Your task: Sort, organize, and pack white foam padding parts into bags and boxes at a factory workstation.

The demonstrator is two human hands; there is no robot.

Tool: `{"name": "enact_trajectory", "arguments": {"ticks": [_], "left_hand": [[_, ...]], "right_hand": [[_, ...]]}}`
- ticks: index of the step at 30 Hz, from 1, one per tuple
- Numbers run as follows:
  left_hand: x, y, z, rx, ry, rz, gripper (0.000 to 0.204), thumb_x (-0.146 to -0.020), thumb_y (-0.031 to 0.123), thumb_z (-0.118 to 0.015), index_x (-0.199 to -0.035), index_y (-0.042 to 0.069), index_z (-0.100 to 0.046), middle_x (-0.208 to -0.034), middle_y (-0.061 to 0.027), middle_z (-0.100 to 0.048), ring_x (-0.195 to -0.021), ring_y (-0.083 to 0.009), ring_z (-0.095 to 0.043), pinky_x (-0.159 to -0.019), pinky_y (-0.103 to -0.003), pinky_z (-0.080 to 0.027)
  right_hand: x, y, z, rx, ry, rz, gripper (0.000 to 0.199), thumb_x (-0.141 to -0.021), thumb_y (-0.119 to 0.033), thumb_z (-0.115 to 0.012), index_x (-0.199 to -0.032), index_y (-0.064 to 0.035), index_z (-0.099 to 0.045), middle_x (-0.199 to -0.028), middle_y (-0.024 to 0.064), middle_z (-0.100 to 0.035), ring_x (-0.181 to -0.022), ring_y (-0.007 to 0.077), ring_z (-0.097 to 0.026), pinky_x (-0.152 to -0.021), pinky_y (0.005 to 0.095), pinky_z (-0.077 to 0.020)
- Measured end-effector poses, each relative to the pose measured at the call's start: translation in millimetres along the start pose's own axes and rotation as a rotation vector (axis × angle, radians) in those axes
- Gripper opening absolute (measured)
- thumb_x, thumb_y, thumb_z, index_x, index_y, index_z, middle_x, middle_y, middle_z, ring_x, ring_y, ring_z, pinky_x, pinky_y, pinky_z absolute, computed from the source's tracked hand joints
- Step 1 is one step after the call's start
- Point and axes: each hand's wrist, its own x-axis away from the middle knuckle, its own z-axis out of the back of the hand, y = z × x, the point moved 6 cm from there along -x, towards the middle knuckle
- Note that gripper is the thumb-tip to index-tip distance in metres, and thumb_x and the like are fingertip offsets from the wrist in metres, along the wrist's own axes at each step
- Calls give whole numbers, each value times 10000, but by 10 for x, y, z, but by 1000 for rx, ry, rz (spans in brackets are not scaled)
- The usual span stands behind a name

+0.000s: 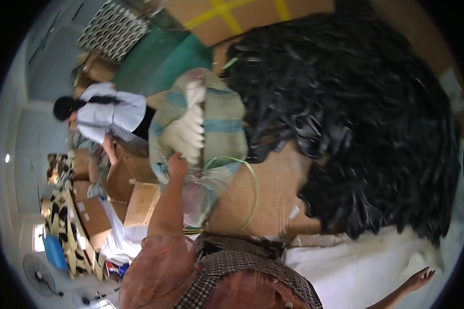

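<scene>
One woven sack [224, 135], pale green-grey with blue bands, gaping, left of centre. One row of white pieces [183, 133], overlapping, lying in the sack's opening. One left hand [177, 165], at the lower end of that row; fingers curled, though whether its grip has hold of a piece or of the sack's edge cannot be told. One right hand [420, 279], well apart at lower right, near a white sheet [340, 262]; grip open, fingers spread, holding nothing visible. One large heap of glossy black pieces [345, 98], right of the sack, partly covering brown cardboard [276, 188]. One loop of light-green cord [257, 190], beside the sack, over the cardboard. One co-worker [126, 110], white top, at left, an arm reaching down to an open carton [126, 175]. One round fan [38, 274], lower left.
</scene>
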Motion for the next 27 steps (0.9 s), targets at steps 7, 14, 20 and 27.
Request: {"name": "enact_trajectory", "arguments": {"ticks": [7, 14, 20, 27], "left_hand": [[-445, -311, -296, 241, -47, 236, 240, -740, 172, -605, -917, 18, -656, -971, -199, -643, -890, -326, -615, -772, -389, -483], [120, -1249, -1286, 913, -353, 1087, 487, -763, 236, -662, -1191, 113, -466, -816, -46, -557, -668, -198, -500, -641, -347, -452], [-71, -1449, -1721, 952, -375, 799, 529, -768, 334, -717, -1193, 112, -495, -1071, -58, -544, -874, -196, -536, -743, -307, -461], [-188, -1655, -1774, 534, -244, 344, 587, -859, 365, -592, -1328, 65, -408, -1359, -131, -416, -1226, -266, -403, -1019, -360, -328]], "right_hand": [[4296, -4104, -1103, -764, -1111, 585, 170, -873, -12, -533, -1019, -10, -619, -972, 70, -627, -923, 147, -579, -846, 264, -442], [7951, -5899, -2436, -786, -1880, 435, 254, -839, -224, -615, -960, -1, -619, -803, 114, -643, -698, 196, -613, -630, 287, -491], [9086, -6652, -3115, -450, -1577, 119, 776, -644, -489, -756, -1144, 54, -513, -1067, 175, -611, -885, 263, -621, -786, 343, -506], [8810, -6616, -3177, -762, -2009, 239, 768, -702, -426, -735, -1239, 37, -439, -1223, 183, -526, -1101, 239, -531, -964, 379, -407]]}}
